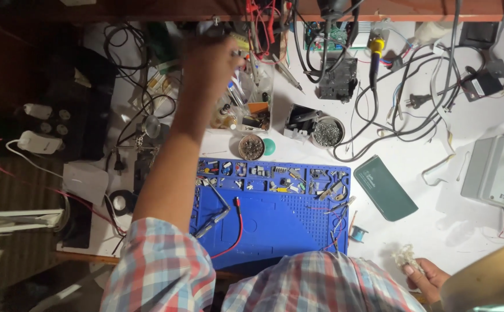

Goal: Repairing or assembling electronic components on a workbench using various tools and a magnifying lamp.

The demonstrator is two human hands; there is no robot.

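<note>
My left hand [210, 56] is stretched far forward over a clear plastic box [256, 97] full of small tools and parts. The hand is blurred, with its fingers bunched near the box's upper rim. Whether they pinch anything is unclear. My right hand [428, 278] rests at the table's near right edge. It is closed on a crumpled whitish wad [404, 254]. My plaid sleeve covers the near left part of a blue work mat [275, 222].
The mat's far row of compartments holds small components, and a probe with a red wire [236, 222] lies on it. Nearby are a round tin of screws [251, 147], a bowl of screws [327, 133], a dark green case [386, 188], a grey box [494, 173], a yellow-collared soldering iron [375, 53] and tangled cables [419, 110].
</note>
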